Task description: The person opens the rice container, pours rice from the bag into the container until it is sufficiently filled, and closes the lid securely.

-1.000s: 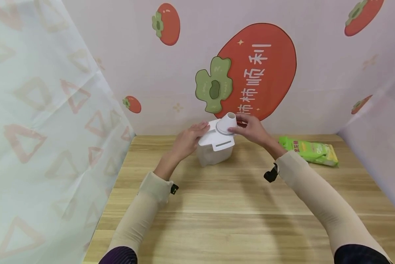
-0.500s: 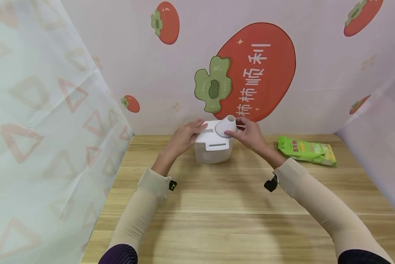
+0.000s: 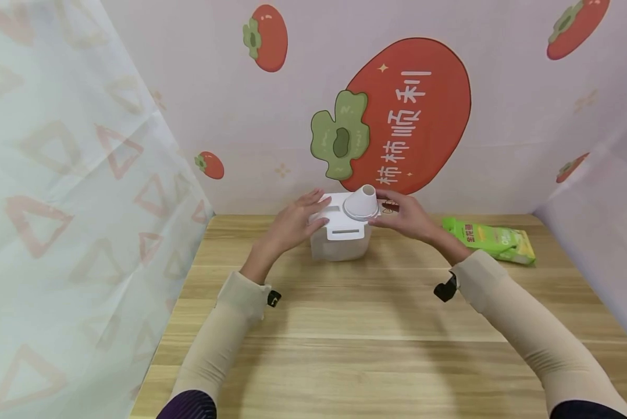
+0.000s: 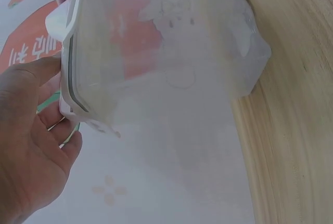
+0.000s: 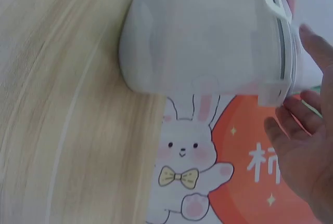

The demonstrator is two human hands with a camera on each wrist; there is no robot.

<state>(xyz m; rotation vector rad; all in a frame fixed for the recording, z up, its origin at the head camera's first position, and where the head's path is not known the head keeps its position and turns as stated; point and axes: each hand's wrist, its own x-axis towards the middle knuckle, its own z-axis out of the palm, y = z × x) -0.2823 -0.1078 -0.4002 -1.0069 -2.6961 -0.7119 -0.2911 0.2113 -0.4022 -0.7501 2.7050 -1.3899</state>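
Observation:
A translucent plastic storage container (image 3: 339, 249) stands upright on the table near the back wall, with a white lid (image 3: 338, 218) on it. A white cone-shaped piece (image 3: 362, 203), open at its narrow top, rises from the lid's right part. My left hand (image 3: 292, 224) rests on the lid's left edge, its fingers and thumb spread. At the right edge, beside the cone, my right hand (image 3: 410, 218) has its fingers apart. In the right wrist view, that hand (image 5: 312, 130) lies loosely around the lid's side, gripping nothing. Its contact with the lid is unclear.
To the right lies a green-and-yellow package (image 3: 494, 240) on the wooden table (image 3: 339, 337). A wall sheet (image 3: 271, 134) with persimmon prints stands directly behind the container, and another printed sheet (image 3: 72, 233) borders the left side.
My right thumb and fingers have loosened from the cone and shifted down and right. The container, tilted earlier, now sits level. My left hand stays at the lid, its thumb now showing on top.

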